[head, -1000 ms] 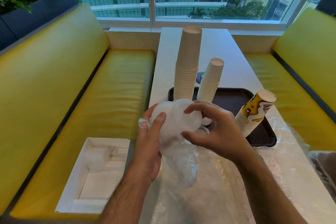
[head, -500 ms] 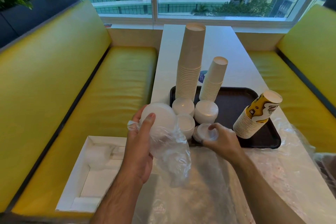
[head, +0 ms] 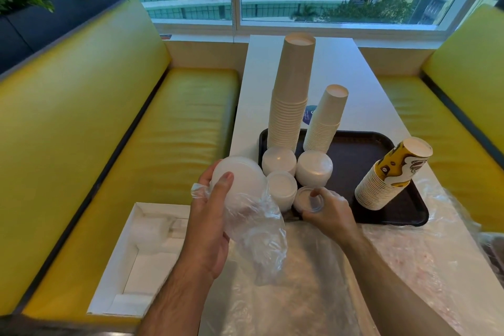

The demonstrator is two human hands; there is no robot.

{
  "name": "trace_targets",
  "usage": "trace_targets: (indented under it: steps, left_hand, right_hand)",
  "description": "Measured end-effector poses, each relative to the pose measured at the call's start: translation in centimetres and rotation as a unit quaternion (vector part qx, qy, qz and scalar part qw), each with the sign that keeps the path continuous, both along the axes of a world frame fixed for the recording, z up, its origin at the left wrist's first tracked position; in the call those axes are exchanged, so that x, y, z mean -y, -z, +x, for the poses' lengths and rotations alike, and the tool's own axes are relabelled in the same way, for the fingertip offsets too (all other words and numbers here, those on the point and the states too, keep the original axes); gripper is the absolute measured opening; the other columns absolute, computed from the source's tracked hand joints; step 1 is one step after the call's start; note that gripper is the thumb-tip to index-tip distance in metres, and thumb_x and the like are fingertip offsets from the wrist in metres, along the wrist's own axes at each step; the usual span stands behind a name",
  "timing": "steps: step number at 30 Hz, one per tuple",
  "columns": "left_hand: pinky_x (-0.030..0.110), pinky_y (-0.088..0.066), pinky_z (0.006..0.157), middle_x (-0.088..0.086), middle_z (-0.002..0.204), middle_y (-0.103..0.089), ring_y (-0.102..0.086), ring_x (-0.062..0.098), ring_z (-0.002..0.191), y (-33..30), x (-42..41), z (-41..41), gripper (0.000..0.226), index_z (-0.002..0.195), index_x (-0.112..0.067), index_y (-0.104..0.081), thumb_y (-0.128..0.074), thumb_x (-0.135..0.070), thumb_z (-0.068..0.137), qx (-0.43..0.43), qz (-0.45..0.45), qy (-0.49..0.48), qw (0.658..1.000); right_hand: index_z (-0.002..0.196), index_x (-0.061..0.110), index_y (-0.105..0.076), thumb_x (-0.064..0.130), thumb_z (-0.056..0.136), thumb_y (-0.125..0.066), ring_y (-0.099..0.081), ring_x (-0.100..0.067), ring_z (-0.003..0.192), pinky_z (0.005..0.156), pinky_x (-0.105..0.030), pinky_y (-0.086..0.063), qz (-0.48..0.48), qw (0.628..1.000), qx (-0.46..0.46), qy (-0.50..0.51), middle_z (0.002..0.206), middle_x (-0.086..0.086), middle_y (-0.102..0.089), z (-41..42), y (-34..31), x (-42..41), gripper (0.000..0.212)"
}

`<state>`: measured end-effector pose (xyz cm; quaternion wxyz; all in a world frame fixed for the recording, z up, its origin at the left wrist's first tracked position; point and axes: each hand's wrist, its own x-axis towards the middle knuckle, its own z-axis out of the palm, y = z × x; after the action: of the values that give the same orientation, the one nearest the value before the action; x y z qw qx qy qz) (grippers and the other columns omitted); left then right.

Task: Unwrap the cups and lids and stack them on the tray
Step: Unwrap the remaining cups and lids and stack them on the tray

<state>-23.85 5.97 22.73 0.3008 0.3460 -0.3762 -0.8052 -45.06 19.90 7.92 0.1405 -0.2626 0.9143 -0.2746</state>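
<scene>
My left hand (head: 208,222) grips a stack of white lids (head: 240,180) still half inside a clear plastic wrap (head: 256,232), held just left of the dark tray (head: 351,161). My right hand (head: 328,213) holds a small clear lid (head: 308,199) at the tray's near left edge, thumb on its top. Three white lid stacks (head: 313,168) stand on the tray's left side. Behind them rise a tall stack of plain cups (head: 291,95) and a shorter one (head: 326,120). A leaning stack of yellow printed cups (head: 392,174) rests on the tray's right.
Crumpled clear plastic wrap (head: 409,259) covers the near end of the white table (head: 362,82). An open white box (head: 141,256) lies on the yellow bench seat (head: 174,128) to the left. Another yellow bench is on the right, a window behind.
My right hand left the wrapped lids, carried a small clear lid down to the tray's near left edge and stays there. My left hand keeps holding the wrapped stack.
</scene>
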Motion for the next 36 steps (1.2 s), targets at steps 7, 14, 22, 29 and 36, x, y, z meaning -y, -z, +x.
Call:
trace_targets:
  steps: [7,14,22,29,36]
  left_hand:
    - [0.038,-0.062,0.072,0.005,0.115,-0.074,-0.071,0.024,0.107,-0.1,0.0,0.0,0.027,0.122,-0.037,-0.061,-0.061,-0.026,0.097,-0.005,-0.002,0.003,1.0]
    - [0.036,-0.062,0.069,0.004,0.111,-0.075,-0.071,0.024,0.105,-0.2,0.2,0.0,0.024,0.117,-0.038,-0.062,-0.061,-0.025,0.097,-0.011,0.001,0.001,1.0]
    - [0.037,-0.062,0.07,0.0,0.105,-0.077,-0.072,0.022,0.103,0.0,0.3,0.0,0.024,0.116,-0.04,-0.062,-0.061,-0.026,0.096,-0.014,-0.002,0.003,1.0]
    - [0.036,-0.061,0.068,0.001,0.107,-0.076,-0.072,0.022,0.103,-0.1,0.3,0.0,0.03,0.118,-0.038,-0.062,-0.064,-0.028,0.09,-0.012,0.0,0.003,1.0]
    - [0.042,-0.063,0.074,0.007,0.124,-0.069,-0.067,0.029,0.115,0.9,0.0,-0.2,0.033,0.123,-0.037,-0.063,-0.069,-0.026,0.092,0.007,-0.048,0.028,0.998]
  right_hand:
    - [0.112,0.019,-0.064,0.049,0.074,-0.078,-0.058,-0.024,0.105,0.078,-0.028,-0.04,0.022,1.0,-0.016,0.013,0.117,-0.002,-0.064,0.1,0.4,0.8,0.051]
    - [0.094,0.026,-0.057,0.042,0.074,-0.079,-0.054,-0.028,0.105,0.074,-0.031,-0.041,0.045,0.998,-0.015,0.033,0.11,0.002,-0.062,0.5,0.7,1.5,0.033]
    - [0.073,0.031,-0.059,0.055,0.071,-0.082,-0.058,-0.019,0.093,0.079,-0.031,-0.047,0.021,0.999,-0.017,0.018,0.099,0.004,-0.062,0.2,0.3,1.2,0.033]
    - [0.078,0.028,-0.063,0.049,0.067,-0.088,-0.058,-0.014,0.095,0.072,-0.028,-0.045,-0.01,1.0,0.002,0.021,0.103,0.008,-0.061,0.5,-1.0,0.6,0.034]
    - [0.1,0.032,-0.064,0.022,0.087,-0.078,-0.063,-0.008,0.098,0.078,-0.022,-0.053,-0.17,0.984,0.004,0.045,0.115,0.006,-0.063,2.8,-7.9,0.1,0.022]
